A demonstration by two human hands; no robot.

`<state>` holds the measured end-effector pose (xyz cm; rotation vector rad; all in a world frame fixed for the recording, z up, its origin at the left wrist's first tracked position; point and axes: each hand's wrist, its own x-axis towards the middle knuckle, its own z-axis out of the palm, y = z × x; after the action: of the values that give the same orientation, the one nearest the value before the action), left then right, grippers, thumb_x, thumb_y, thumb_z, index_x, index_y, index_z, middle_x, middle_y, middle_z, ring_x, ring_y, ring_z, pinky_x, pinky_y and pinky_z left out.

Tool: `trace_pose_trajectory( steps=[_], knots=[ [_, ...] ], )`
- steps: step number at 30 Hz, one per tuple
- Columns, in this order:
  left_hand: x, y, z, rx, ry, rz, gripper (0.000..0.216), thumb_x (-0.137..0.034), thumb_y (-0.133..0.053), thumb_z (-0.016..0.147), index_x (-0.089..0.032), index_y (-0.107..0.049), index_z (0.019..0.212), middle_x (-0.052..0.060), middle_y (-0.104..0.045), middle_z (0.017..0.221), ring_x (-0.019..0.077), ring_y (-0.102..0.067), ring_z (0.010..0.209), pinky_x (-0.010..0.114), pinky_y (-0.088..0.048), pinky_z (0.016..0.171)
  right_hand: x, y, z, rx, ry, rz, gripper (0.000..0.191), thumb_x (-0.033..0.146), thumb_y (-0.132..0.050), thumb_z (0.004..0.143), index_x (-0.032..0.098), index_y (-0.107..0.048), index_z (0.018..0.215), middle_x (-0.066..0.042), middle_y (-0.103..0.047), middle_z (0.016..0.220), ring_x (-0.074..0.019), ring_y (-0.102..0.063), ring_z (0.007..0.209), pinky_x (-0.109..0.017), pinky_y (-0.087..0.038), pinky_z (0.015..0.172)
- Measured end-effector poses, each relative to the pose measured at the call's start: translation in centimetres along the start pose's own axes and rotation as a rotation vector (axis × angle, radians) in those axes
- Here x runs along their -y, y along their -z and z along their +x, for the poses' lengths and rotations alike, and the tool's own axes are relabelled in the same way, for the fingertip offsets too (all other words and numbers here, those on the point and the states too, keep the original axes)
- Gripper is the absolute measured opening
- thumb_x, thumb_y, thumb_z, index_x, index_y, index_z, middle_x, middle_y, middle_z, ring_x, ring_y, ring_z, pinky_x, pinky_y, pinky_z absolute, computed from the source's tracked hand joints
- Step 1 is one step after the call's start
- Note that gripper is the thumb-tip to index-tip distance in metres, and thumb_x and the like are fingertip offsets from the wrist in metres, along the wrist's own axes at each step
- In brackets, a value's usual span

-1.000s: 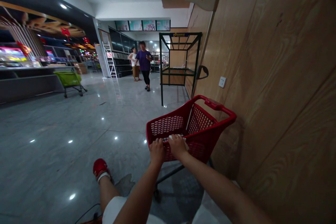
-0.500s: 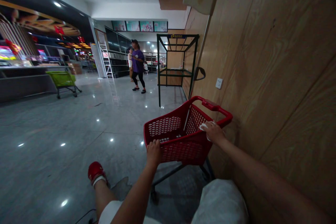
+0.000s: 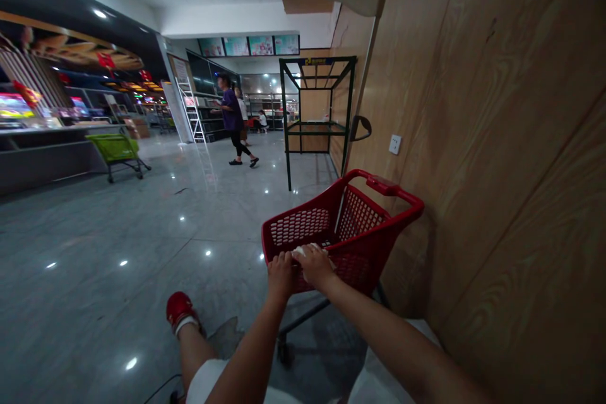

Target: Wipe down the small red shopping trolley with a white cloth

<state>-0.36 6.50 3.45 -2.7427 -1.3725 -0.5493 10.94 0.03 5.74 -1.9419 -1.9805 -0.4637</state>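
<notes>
A red plastic shopping cart (image 3: 360, 227) stands against the wooden wall, its handle (image 3: 392, 190) at the far end. My left hand (image 3: 281, 274) grips the cart's near rim with curled fingers. Right beside it, my right hand (image 3: 316, 265) presses a white cloth (image 3: 307, 249) onto the same rim. My bare leg with a red shoe (image 3: 180, 311) stretches out on the floor to the left.
A wood-panelled wall (image 3: 497, 139) runs along the right with a white socket (image 3: 394, 144). A dark green metal rack (image 3: 316, 117) stands beyond the cart. A green cart (image 3: 116, 150) sits far left. A person in purple (image 3: 233, 118) walks across the glossy grey floor.
My right hand with the cloth has come back from the cart's far side rim to the near rim beside my left hand. The person in purple walked further left.
</notes>
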Motion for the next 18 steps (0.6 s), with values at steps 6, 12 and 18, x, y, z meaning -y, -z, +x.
trace_pose_trajectory(
  steps=[6, 12, 18],
  knots=[
    [1.4, 0.6, 0.5, 0.029, -0.021, 0.031, 0.023, -0.018, -0.052, 0.080, -0.019, -0.052, 0.103, 0.008, -0.058, 0.110, 0.0231, -0.051, 0.102, 0.035, -0.038, 0.085, -11.9, 6.6, -3.7, 0.084, -0.054, -0.139, 0.029, 0.013, -0.043, 0.090, 0.022, -0.065, 0.105, -0.007, -0.065, 0.106, -0.0207, -0.053, 0.100, -0.036, -0.031, 0.098],
    [0.6, 0.9, 0.5, -0.004, 0.020, 0.007, 0.032, -0.021, -0.058, 0.075, -0.019, -0.051, 0.106, 0.009, -0.057, 0.110, 0.0249, -0.050, 0.104, 0.037, -0.037, 0.087, -18.7, 11.0, -6.0, 0.011, -0.190, -0.311, 0.034, 0.009, -0.048, 0.084, 0.021, -0.064, 0.111, -0.008, -0.061, 0.119, -0.0242, -0.047, 0.110, -0.038, -0.025, 0.103],
    [-0.6, 1.0, -0.1, -0.025, 0.054, 0.033, 0.031, -0.025, -0.059, 0.075, -0.017, -0.051, 0.104, 0.009, -0.057, 0.108, 0.0253, -0.050, 0.101, 0.037, -0.037, 0.087, -9.4, 4.9, -2.8, 0.048, -0.208, -0.169, 0.027, 0.016, -0.040, 0.094, 0.017, -0.066, 0.100, -0.010, -0.065, 0.100, -0.0229, -0.052, 0.099, -0.037, -0.033, 0.097]
  ],
)
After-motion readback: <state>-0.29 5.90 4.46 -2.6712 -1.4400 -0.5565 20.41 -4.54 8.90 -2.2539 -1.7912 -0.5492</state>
